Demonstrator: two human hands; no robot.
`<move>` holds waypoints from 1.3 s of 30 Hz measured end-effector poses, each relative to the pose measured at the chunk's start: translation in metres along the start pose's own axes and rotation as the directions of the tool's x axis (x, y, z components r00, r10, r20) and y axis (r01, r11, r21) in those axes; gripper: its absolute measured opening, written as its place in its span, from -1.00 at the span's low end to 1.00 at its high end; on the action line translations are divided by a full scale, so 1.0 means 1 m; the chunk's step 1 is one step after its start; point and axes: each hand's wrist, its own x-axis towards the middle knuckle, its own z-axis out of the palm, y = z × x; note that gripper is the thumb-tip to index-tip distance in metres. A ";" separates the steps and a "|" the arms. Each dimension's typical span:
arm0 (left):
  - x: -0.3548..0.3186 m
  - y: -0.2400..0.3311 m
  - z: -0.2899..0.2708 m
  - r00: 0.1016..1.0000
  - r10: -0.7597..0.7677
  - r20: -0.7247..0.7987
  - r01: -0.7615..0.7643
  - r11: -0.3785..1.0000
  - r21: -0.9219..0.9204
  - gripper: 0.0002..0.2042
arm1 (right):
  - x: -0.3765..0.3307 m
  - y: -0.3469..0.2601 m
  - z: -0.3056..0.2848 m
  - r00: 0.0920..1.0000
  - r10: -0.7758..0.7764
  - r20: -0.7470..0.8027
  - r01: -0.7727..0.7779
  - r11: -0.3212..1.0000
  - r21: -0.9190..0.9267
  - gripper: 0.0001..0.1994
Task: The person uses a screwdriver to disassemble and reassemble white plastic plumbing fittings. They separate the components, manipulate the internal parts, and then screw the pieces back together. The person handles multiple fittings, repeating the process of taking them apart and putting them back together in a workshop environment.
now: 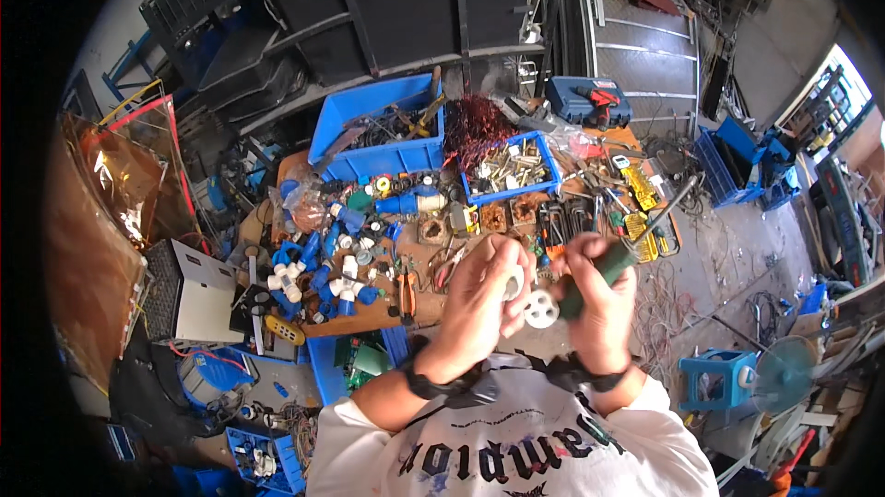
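My left hand (pixel 484 299) is closed, its fingers curled round a small whitish part (pixel 512 289) that shows only in part. My right hand (pixel 601 308) grips the dark green handle of a screwdriver (pixel 616 260), whose long metal shaft points up and to the right, away from the left hand. Between the two hands is a round white plastic piece (pixel 541 310) with several holes in its face. Which hand bears it I cannot tell. Both hands are raised in front of my chest, over the near edge of the wooden table (pixel 429 311).
Blue and white plug parts (pixel 318 266) are heaped on the table's left. Behind stand a large blue bin (pixel 378 160) and a blue tray (pixel 512 193) of metal pieces. Pliers (pixel 406 294) lie near the front edge. A drill (pixel 601 102) rests on a case; a blue stool (pixel 714 377) stands right.
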 end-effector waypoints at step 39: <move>0.092 -0.145 -0.354 0.669 -0.726 -0.159 0.716 0.687 -0.127 -0.85 | -0.055 0.126 -0.054 0.726 -0.092 -0.681 -0.142 0.950 -0.279 -0.92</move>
